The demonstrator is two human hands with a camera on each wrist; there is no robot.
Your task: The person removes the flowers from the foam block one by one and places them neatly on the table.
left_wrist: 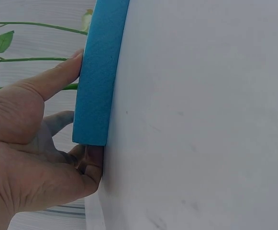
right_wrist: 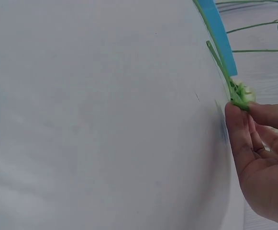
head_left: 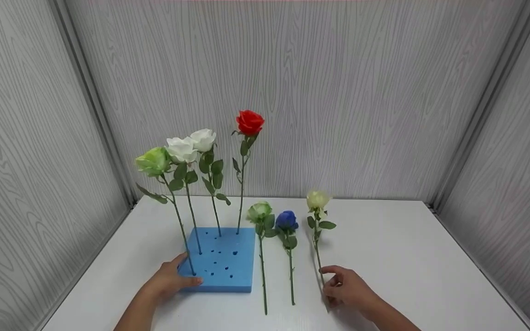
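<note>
My left hand (head_left: 168, 279) grips the left front corner of a blue foam block (head_left: 243, 262), thumb on top. In the left wrist view the fingers curl at the end of the block (left_wrist: 96, 81). A pale yellow rose (head_left: 318, 201) lies at the right, its head away from me. My right hand (head_left: 345, 290) pinches the lower part of its stem between thumb and finger. The right wrist view shows the fingertips meeting at a green stem, partly hidden by them. A blue rose (head_left: 287, 220) and a light green rose (head_left: 260, 211) lie between the block and the right hand.
Upright in the block's holes stand a green rose (head_left: 153, 162), two white roses (head_left: 182, 150) and a red rose (head_left: 250, 122). Several open holes dot the block's top. Grey wood-grain panels (head_left: 338, 92) enclose the white table (head_left: 398, 248) at back and sides.
</note>
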